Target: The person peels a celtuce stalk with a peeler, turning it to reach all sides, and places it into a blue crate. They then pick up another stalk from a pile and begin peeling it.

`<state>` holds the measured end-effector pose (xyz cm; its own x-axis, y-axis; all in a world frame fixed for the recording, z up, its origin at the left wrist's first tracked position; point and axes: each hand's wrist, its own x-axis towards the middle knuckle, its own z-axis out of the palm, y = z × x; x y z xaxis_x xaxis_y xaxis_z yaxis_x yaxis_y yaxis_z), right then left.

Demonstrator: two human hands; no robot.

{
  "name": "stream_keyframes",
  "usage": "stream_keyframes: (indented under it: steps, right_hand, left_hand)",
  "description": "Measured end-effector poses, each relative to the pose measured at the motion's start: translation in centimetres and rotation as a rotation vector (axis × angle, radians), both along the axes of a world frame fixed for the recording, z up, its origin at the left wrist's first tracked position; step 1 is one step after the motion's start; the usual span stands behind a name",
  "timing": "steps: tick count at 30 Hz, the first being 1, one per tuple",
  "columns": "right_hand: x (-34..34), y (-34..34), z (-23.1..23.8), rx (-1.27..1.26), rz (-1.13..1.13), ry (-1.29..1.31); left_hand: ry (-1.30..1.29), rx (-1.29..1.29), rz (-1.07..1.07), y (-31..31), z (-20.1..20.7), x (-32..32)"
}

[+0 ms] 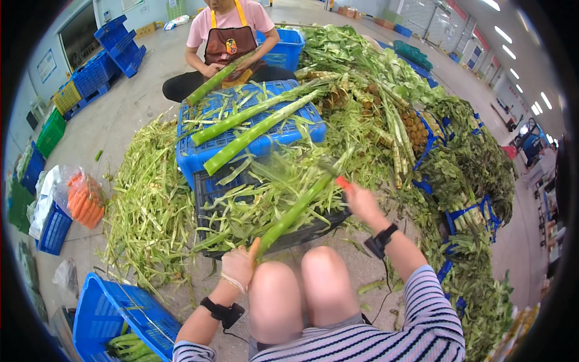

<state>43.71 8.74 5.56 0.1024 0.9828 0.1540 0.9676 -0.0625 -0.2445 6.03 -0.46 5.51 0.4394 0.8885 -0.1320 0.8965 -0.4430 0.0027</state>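
Note:
My left hand (237,265) is closed around the lower end of a long green celtuce stem (295,211), just above my left knee. The stem slants away to the right over a black crate (208,211) heaped with peel strips (259,205). Gripped in my right hand (365,205) is a red-handled peeler (342,182); its head is blurred near the stem's far part. Beyond, two celtuce stems (241,148) lie across an upturned blue crate (187,154). A person opposite (226,36) holds another celtuce stem (220,78) with both hands.
Peelings (151,205) cover the floor at left. Leafy celtuce bundles (476,151) are piled along the right, some tied with blue straps. By my left arm stands a tilted blue crate (87,301) with green stems (129,347) inside. Bagged carrots (85,199) sit farther left.

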Motion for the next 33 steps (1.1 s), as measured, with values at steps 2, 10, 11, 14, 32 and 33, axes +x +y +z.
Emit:
stream_keyframes:
  steps: [2, 10, 11, 14, 32, 33]
  right_hand:
    - [-4.2, -3.1, -1.0, -0.067, 0.333, 0.015]
    - [2.7, 1.6, -1.0, 0.005, -0.098, -0.103]
    - [2.6, 1.4, -1.1, -0.006, -0.101, -0.070]
    - [0.0, -0.7, -0.8, -0.102, 0.021, -0.080]
    - [1.3, 2.6, -1.6, -0.006, -0.238, 0.020]
    - [-0.4, 1.5, -1.2, 0.009, -0.150, 0.106]
  left_hand:
    - [-0.034, -0.095, 0.031, 0.5, 1.4, -0.2]
    - [-0.346, -0.251, 0.052, 1.5, 1.2, -1.4]
    - [-0.346, -0.250, 0.044, 1.3, 1.6, -1.3]
    - [-0.139, -0.064, 0.067, 0.3, 1.7, -1.8]
    - [0.045, 0.152, 0.113, -6.9, 0.3, -8.6]
    - [0.054, 0.172, 0.110, -7.0, 0.1, -8.8]
